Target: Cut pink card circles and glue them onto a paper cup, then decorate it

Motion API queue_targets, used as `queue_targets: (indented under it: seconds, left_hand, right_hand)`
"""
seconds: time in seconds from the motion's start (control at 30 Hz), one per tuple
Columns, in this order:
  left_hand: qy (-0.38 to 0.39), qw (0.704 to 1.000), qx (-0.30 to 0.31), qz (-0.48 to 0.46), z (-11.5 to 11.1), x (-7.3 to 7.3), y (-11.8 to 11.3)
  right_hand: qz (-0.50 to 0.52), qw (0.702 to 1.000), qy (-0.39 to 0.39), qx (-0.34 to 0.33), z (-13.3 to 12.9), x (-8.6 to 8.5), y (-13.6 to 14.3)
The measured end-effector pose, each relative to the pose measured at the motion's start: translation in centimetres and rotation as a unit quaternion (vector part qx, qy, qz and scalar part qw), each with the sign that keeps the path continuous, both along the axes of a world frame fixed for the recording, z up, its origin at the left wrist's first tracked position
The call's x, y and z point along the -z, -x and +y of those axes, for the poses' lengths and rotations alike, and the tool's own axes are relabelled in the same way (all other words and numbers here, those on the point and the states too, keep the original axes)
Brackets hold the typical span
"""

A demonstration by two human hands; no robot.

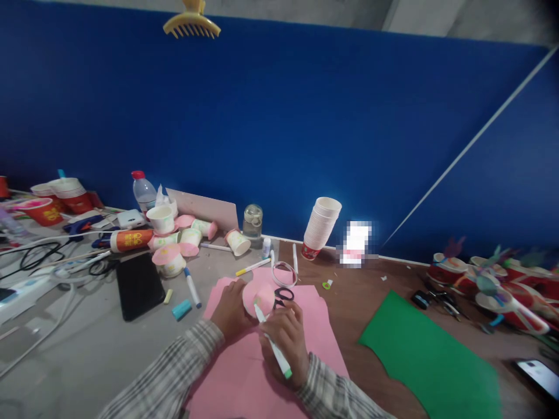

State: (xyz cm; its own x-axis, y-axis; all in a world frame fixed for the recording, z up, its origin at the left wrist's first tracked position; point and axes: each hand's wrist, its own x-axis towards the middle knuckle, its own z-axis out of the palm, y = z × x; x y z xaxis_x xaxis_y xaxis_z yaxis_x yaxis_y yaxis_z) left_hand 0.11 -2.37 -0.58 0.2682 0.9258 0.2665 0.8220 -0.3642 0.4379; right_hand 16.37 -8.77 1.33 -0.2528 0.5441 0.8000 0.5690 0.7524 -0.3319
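My left hand (231, 312) holds a round pink paper piece (262, 293) from its left side; whether a cup is beneath it cannot be seen. In my right hand (286, 343) is a white marker (275, 348) with a green end, its tip touching the pink piece near the middle. Both hands are over large pink paper sheets (244, 378). Black-handled scissors (285, 295) lie just beyond my right hand, partly covered. Behind them a roll of clear tape (284, 274) rests at the top of the pink sheets.
Decorated paper cups (238, 242) and a black phone (140, 286) lie left, near a teal marker cap (181, 309). A tall cup stack (321, 227) stands by the blue partition (279, 128). Green paper (430, 355) lies right, with red cups (448, 269) beyond.
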Motion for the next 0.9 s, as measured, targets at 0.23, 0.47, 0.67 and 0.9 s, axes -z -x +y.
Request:
queue_targets:
  seconds: [0.23,0.47,0.67,0.9]
  left_hand:
    - [0.005,0.999,-0.011,-0.032,-0.15,-0.12,-0.07]
    - [0.015,0.999,-0.014,-0.033,-0.17,-0.25,-0.05]
    - [0.008,1.000,-0.009,-0.019,-0.13,-0.19,-0.04]
    - [0.014,1.000,-0.015,-0.017,-0.17,-0.15,-0.06]
  right_hand:
    - [0.017,1.000,0.003,0.006,-0.50,-0.29,-0.31]
    - [0.030,0.999,-0.019,0.016,-0.46,-0.15,-0.24]
    - [0.028,1.000,-0.012,0.005,-0.50,-0.24,-0.20]
    - [0.023,0.999,-0.018,0.013,-0.32,-0.13,-0.21]
